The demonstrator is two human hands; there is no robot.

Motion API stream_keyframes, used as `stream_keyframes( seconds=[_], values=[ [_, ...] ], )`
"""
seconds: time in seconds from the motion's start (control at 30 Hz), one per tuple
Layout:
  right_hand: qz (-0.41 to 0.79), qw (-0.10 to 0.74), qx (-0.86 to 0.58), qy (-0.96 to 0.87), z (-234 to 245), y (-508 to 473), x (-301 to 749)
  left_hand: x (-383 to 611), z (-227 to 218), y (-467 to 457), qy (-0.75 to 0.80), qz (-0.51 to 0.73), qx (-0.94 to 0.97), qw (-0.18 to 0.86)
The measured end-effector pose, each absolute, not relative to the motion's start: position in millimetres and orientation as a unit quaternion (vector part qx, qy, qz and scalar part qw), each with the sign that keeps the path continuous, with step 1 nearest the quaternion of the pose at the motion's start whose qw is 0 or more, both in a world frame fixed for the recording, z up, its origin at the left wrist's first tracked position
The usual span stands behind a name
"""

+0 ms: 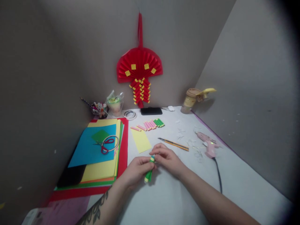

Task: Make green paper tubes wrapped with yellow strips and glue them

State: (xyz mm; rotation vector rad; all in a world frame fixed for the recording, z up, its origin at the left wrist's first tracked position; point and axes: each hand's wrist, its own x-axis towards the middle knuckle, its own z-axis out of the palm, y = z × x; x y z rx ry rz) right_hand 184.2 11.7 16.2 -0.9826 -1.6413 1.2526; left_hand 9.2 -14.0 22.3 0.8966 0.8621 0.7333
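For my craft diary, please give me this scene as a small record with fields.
Left hand: grips a small green paper roll with yellow bands
Right hand: at the roll's upper end
Beyond: yellow rectangular paper sheet; pink and green paper rolls
Right side: slim orange cutter knife; pink plastic glue gun
Left side: red-handled metal scissors on a blue paper sheet
Wall: red pleated paper fan decoration
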Motion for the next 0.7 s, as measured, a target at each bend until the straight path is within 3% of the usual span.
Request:
stream_keyframes(
  seconds=[0.2, 0.47, 0.6, 0.7],
  values=[
    [0.512, 0.396, -0.367, -0.668, 18, 13, 185, 8, 23, -15, 0.394, 0.306, 0.395, 0.772],
    [0.528, 0.498, -0.440, -0.529, 7, 39, 219, 4, 14, -13, 0.392, 0.257, 0.379, 0.798],
    [0.517, 0.576, -0.470, -0.425, 2, 46, 219, 7, 15, -11, 0.409, 0.322, 0.331, 0.787],
    [0.560, 0.515, -0.417, -0.497, 2, 37, 202, 9, 17, -8, 0.387, 0.430, 0.276, 0.768]
  ],
)
